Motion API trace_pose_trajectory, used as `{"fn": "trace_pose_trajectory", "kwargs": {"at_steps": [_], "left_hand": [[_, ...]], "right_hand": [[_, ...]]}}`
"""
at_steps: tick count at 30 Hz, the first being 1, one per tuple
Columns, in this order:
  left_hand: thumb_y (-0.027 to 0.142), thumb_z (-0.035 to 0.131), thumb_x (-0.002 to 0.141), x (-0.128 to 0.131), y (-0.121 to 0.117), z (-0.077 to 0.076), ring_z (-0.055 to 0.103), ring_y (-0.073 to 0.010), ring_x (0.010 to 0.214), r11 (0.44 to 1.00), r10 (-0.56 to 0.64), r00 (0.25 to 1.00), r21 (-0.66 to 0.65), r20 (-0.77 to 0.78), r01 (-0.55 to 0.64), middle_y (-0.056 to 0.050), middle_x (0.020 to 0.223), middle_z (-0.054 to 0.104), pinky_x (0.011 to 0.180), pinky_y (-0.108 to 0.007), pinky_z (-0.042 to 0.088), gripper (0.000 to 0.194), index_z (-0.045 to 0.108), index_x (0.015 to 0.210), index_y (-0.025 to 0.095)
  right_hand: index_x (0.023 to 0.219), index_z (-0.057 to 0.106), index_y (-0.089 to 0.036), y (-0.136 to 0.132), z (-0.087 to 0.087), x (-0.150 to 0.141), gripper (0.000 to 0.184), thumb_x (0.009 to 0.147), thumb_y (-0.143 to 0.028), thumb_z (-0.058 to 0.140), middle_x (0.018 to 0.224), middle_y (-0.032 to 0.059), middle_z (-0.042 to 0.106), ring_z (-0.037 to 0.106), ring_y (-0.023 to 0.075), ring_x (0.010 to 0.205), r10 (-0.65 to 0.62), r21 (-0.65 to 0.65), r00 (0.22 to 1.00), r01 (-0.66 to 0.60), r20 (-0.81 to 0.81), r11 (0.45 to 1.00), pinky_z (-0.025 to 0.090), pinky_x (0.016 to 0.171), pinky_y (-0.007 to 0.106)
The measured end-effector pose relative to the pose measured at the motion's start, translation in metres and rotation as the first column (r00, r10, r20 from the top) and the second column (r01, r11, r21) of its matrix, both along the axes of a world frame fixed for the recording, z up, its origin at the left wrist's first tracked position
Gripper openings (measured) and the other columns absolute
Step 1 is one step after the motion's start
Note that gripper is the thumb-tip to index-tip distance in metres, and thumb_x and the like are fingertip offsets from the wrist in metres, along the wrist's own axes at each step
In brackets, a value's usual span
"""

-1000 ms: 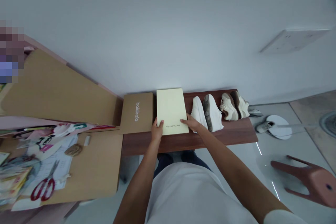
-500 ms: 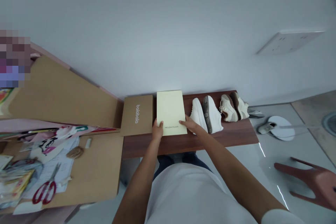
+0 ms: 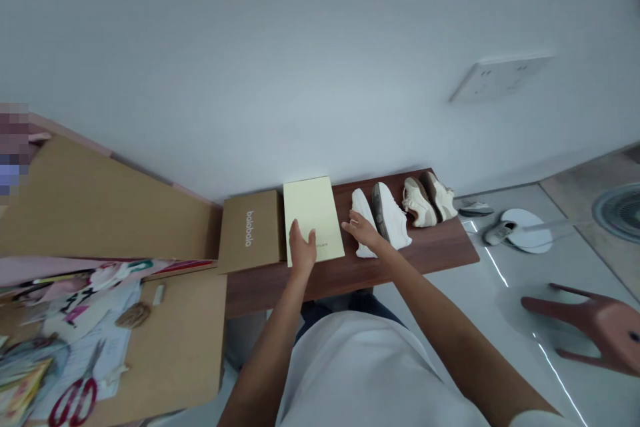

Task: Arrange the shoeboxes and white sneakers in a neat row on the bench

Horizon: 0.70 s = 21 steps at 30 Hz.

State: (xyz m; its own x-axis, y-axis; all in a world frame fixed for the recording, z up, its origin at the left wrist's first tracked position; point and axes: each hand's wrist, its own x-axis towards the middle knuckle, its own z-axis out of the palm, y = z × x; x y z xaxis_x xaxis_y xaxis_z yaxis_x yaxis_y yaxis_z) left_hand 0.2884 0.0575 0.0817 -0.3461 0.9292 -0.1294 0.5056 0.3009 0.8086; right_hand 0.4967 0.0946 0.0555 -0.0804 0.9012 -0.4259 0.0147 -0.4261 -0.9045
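Observation:
A pale yellow shoebox [image 3: 313,207] lies on the dark wooden bench [image 3: 345,275], beside a brown shoebox [image 3: 250,230] marked "balabala". My left hand [image 3: 303,247] is over the yellow box's near part, thumb and fingers apart, holding nothing; it hides part of the lettering. Whether it touches the lid I cannot tell. My right hand [image 3: 361,229] is open just right of the box, in front of a white shoe [image 3: 364,203]. The other white shoe [image 3: 391,217] lies tilted on its side, grey sole showing. Farther right are two cream-and-brown sneakers [image 3: 419,202], [image 3: 440,195].
At left a cardboard-coloured desk [image 3: 175,340] holds red-handled scissors [image 3: 75,400], papers and a brown hair tie. A pink stool [image 3: 600,327] stands on the floor at right. Beyond the bench are a grey shoe [image 3: 500,233], a white round base [image 3: 533,240] and a fan [image 3: 620,212].
Both hands have let go of the yellow box's sides. My left hand now hovers over its lid, my right hand has opened beside it. The view has shifted slightly right.

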Motion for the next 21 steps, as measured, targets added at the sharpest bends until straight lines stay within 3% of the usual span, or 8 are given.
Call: {"fn": "trace_pose_trajectory", "kwargs": {"at_steps": [4,9,15,21], "left_hand": [[0.036,0.062,0.092,0.048,0.005,0.013,0.037,-0.0283,0.149,0.99,-0.142,0.986,0.02,0.082,0.141,-0.016,0.158,0.044,0.125,-0.042,0.024,0.066,0.042,0.151,0.016],[0.035,0.063,0.091,0.101,0.007,0.013,0.04,-0.029,0.146,0.976,-0.218,0.962,0.016,0.165,0.219,-0.015,0.156,0.047,0.124,-0.043,0.026,0.064,0.045,0.15,0.017],[0.032,0.065,0.089,0.143,0.01,-0.002,0.042,-0.029,0.146,0.964,-0.261,0.943,-0.003,0.208,0.267,-0.016,0.155,0.048,0.123,-0.043,0.029,0.065,0.046,0.149,0.016],[0.028,0.068,0.085,0.158,-0.002,-0.028,0.04,-0.0306,0.147,0.966,-0.219,0.961,-0.1,0.17,0.238,-0.019,0.153,0.048,0.124,-0.043,0.025,0.066,0.047,0.146,0.013]], "right_hand": [[0.146,0.05,-0.022,0.005,0.014,0.047,0.08,0.076,-0.047,0.08,0.153,0.0166,0.051,0.049,0.0336,0.141,-0.114,0.023,0.992,0.113,0.057,0.993,0.041,0.116,0.051],[0.142,0.055,-0.024,0.007,0.02,0.102,0.068,0.081,-0.046,0.076,0.145,0.0148,0.059,0.056,0.031,0.134,-0.192,0.068,0.975,0.186,0.107,0.98,0.045,0.112,0.05],[0.138,0.057,-0.024,0.003,0.012,0.143,0.062,0.082,-0.044,0.075,0.137,0.0144,0.065,0.061,0.0301,0.126,-0.202,0.05,0.969,0.196,0.145,0.979,0.047,0.109,0.051],[0.138,0.056,-0.026,-0.003,-0.001,0.166,0.064,0.08,-0.043,0.077,0.136,0.0124,0.065,0.06,0.0308,0.128,-0.193,0.025,0.974,0.191,0.123,0.981,0.049,0.108,0.051]]}}
